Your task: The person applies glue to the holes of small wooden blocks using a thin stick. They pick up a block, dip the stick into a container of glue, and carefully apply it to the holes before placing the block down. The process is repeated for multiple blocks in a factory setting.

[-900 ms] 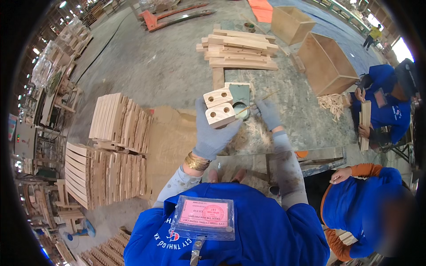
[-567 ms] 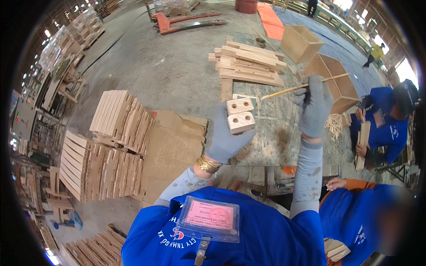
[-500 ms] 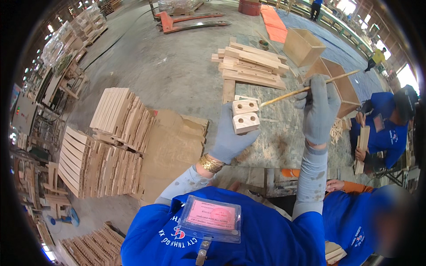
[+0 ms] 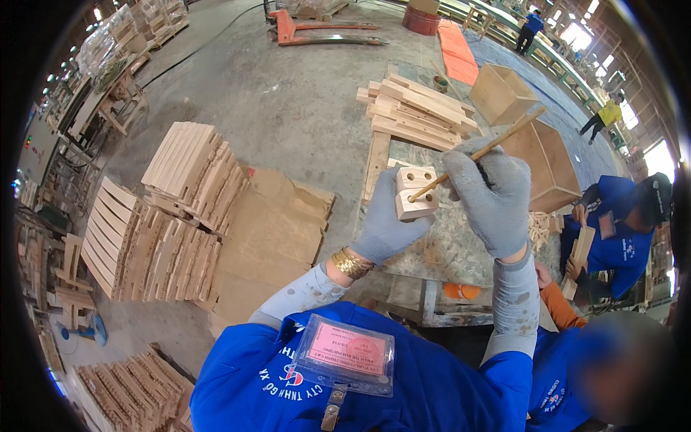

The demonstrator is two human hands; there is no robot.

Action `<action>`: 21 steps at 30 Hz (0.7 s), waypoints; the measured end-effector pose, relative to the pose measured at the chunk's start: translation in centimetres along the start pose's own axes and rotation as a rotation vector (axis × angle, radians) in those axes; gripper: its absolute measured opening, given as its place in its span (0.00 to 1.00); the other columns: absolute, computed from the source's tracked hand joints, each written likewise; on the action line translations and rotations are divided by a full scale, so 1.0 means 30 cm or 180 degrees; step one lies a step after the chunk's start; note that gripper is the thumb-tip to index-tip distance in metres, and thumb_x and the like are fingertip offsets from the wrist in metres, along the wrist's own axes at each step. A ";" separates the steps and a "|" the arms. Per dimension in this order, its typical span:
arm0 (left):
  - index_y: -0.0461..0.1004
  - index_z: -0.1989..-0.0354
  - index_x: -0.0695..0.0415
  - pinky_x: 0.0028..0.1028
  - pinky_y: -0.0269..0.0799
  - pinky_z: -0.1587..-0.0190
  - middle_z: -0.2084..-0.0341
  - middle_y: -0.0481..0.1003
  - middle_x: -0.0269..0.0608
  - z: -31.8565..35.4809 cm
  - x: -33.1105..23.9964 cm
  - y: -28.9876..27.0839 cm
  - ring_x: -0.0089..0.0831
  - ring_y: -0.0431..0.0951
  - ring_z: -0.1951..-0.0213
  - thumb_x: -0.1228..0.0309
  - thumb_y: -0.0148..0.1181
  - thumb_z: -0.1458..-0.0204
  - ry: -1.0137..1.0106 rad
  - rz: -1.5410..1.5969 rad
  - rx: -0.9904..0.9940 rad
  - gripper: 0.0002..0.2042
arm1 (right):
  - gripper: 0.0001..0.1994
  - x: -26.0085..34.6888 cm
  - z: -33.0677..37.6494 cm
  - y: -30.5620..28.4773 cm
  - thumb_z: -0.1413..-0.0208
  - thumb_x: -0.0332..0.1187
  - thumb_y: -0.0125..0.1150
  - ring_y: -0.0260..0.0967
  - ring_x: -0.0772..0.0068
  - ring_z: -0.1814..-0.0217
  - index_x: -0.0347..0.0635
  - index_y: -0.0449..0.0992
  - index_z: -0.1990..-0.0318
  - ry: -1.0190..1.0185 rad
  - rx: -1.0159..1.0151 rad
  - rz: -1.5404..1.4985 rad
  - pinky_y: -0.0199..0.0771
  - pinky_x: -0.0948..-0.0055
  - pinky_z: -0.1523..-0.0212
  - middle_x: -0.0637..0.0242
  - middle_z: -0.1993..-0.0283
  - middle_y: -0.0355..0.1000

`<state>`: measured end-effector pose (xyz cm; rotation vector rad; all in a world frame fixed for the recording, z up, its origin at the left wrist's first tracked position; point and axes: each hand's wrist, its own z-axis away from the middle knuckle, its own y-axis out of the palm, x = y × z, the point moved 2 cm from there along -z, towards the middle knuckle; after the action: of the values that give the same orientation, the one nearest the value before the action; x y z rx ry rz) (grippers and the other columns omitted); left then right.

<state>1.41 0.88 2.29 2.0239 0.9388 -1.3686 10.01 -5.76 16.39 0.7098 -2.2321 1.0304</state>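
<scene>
My left hand (image 4: 383,227), in a grey glove, holds up two stacked wooden blocks (image 4: 415,191) with round holes in their front faces. My right hand (image 4: 494,194), also gloved, grips a thin wooden stick (image 4: 497,142) that slants up to the right. The stick's lower tip sits in a hole of the lower block. Both hands are raised above a speckled worktable (image 4: 450,248).
A pile of planks (image 4: 416,109) lies at the table's far end, with open wooden boxes (image 4: 545,162) to its right. Stacks of curved slats (image 4: 155,223) and cardboard sheets (image 4: 270,230) stand on the left floor. A person in blue (image 4: 619,230) sits at right; another leans in lower right.
My right hand picked up the stick and brought it in from the right. Its tip now rests in a block hole. The left hand raised the blocks slightly.
</scene>
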 end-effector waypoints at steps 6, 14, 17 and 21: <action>0.55 0.51 0.62 0.31 0.67 0.54 0.59 0.66 0.46 0.000 0.008 0.002 0.33 0.70 0.56 0.72 0.64 0.64 0.0111 -0.0131 -0.0081 0.30 | 0.08 0.022 -0.009 0.002 0.52 0.29 0.60 0.67 0.82 0.82 0.30 0.75 0.71 -0.0057 0.0070 0.0310 0.64 0.80 0.82 0.63 0.83 0.70; 0.55 0.51 0.62 0.31 0.67 0.54 0.58 0.66 0.47 0.003 0.038 0.010 0.32 0.69 0.56 0.72 0.65 0.64 0.0116 0.0225 -0.0001 0.31 | 0.10 -0.008 0.008 -0.089 0.48 0.31 0.57 0.65 0.84 0.84 0.30 0.75 0.70 0.0547 -0.0891 -0.0162 0.63 0.84 0.84 0.65 0.83 0.70; 0.55 0.51 0.63 0.30 0.67 0.54 0.58 0.66 0.46 -0.004 0.015 0.012 0.32 0.69 0.56 0.72 0.65 0.63 0.0118 0.0327 0.0104 0.31 | 0.09 -0.017 0.009 -0.096 0.48 0.31 0.57 0.65 0.84 0.84 0.30 0.75 0.70 0.0616 -0.0722 -0.0119 0.63 0.84 0.84 0.65 0.83 0.70; 0.52 0.50 0.62 0.27 0.69 0.55 0.57 0.65 0.45 -0.006 0.024 0.013 0.27 0.70 0.56 0.74 0.65 0.63 0.0212 0.0193 0.0123 0.32 | 0.09 -0.029 -0.002 -0.061 0.49 0.31 0.58 0.65 0.82 0.84 0.30 0.75 0.71 0.0576 -0.0446 0.0073 0.63 0.81 0.84 0.64 0.84 0.69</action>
<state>2.00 0.95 1.68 2.1211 0.8782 -1.3037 11.84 -6.55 16.73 0.5104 -2.1352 0.9010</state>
